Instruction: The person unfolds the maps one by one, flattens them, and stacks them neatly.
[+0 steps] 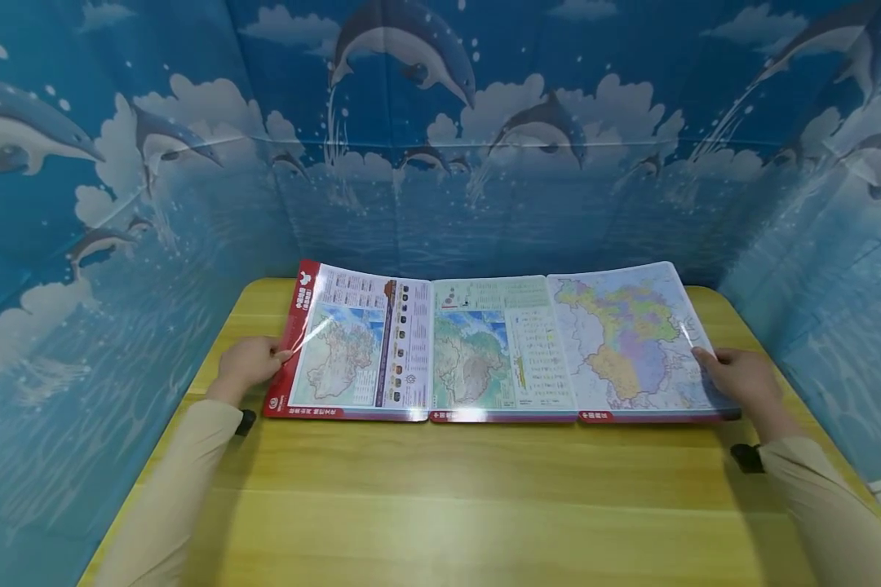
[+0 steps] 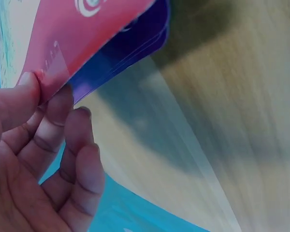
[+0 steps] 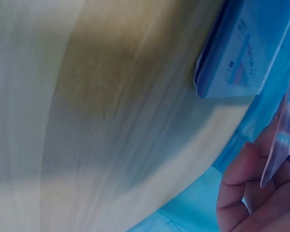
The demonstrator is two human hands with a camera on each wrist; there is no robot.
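Observation:
A glossy folding map [image 1: 470,359] lies spread in three panels across the far part of the table, with a red border at its left end. My left hand [image 1: 251,364] pinches that border, thumb on top and fingers beneath, as the left wrist view shows. At the opposite end, my right hand [image 1: 747,383] grips the outer edge of the panel with the multicoloured map, thumb on its face. In the right wrist view, the fingers [image 3: 241,169] curl behind the thin panel edge. Both outer panels tilt up, and further folded layers [image 2: 130,53] show under the red one.
The yellow wood-grain table [image 1: 440,497] has rounded far corners. A blue dolphin-print cloth [image 1: 440,212] hangs behind it and along both sides. A dark wrist device [image 1: 245,422] shows at my left cuff, another [image 1: 747,458] at my right.

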